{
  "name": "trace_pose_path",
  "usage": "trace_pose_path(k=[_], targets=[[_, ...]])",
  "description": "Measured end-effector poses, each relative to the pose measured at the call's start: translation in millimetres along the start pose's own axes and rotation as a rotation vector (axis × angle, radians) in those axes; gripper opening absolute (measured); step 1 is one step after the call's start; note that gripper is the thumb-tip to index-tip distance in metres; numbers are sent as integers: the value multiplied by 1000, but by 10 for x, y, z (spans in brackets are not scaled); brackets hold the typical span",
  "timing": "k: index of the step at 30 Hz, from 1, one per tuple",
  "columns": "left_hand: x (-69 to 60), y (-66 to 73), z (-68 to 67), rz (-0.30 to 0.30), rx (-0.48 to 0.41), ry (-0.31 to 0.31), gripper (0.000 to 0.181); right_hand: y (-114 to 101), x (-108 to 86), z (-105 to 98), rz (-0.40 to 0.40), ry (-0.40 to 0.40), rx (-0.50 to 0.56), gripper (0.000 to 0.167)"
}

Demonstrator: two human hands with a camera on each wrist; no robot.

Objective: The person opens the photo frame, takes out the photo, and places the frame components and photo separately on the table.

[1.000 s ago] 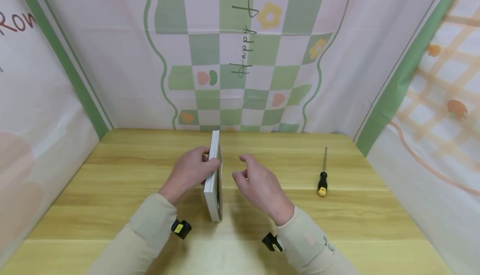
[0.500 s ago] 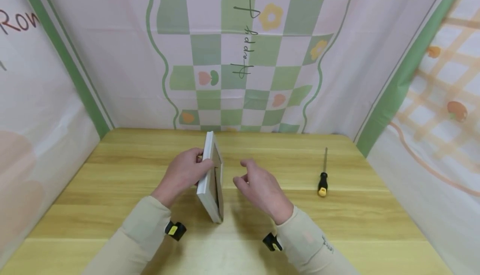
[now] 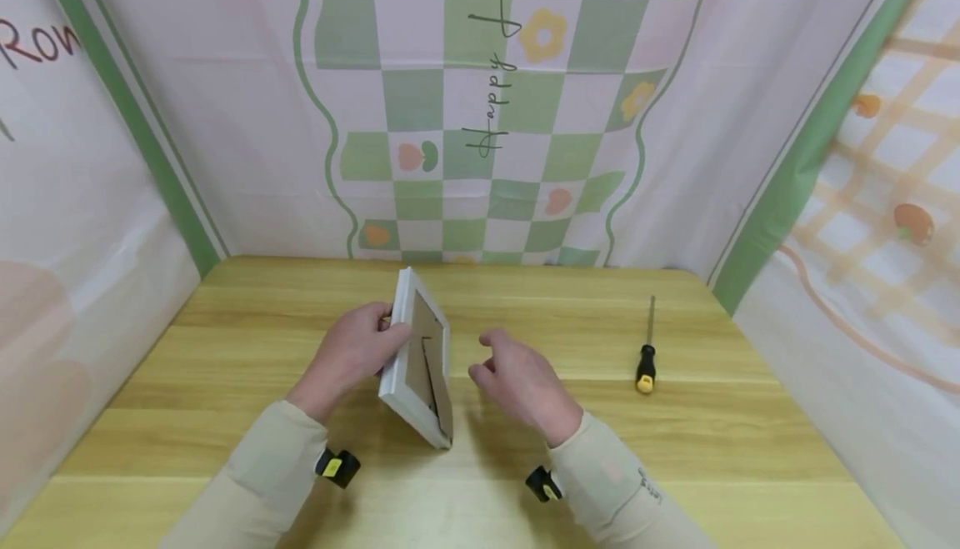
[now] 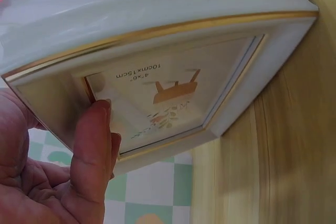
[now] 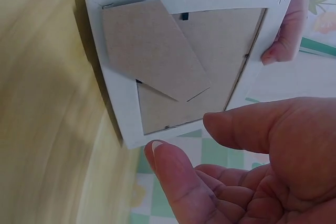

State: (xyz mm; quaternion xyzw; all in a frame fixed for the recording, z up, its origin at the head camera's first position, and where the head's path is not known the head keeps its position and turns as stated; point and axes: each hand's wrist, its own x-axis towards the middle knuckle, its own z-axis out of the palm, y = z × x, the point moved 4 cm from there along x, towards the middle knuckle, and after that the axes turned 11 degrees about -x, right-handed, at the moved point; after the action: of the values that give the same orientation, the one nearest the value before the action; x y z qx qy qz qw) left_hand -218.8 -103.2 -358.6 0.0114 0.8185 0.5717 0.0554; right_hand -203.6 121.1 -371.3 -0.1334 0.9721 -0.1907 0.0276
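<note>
My left hand (image 3: 348, 357) grips a white photo frame (image 3: 418, 370) by its left side, thumb on the back and fingers at the front. The frame stands tilted with its lower edge at the table. Gold trim borders its front, where a printed insert (image 4: 173, 90) reads 4"x6" and 10cmx15cm. A brown cardboard back with a stand flap (image 5: 152, 45) shows in the right wrist view, small dark tabs along its rim. To the right of the frame and apart from it, my right hand (image 3: 528, 386) hovers with loosely bent fingers, holding nothing.
On the right of the wood-grain table (image 3: 540, 291) lies a screwdriver (image 3: 646, 366) with a black and yellow handle, its shaft pointing away. Printed cloth walls (image 3: 525, 166) stand at the back and both sides.
My left hand has moved left and turned the frame, so more of its cardboard back faces right. The right hand has sunk slightly and stays beside the frame.
</note>
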Motion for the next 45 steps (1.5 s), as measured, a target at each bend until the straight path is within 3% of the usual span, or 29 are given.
trace_pose_path(k=[16,26,45], targets=[[-35,-163,-40,0,39,-22,50,43,54,155,0,-73,-29,44],[-59,-296,3,-43,54,-34,55,73,67,222,20,-117,-54,43],[-79,-473,23,-89,119,-44,56,98,114,273,36,-123,-77,41]])
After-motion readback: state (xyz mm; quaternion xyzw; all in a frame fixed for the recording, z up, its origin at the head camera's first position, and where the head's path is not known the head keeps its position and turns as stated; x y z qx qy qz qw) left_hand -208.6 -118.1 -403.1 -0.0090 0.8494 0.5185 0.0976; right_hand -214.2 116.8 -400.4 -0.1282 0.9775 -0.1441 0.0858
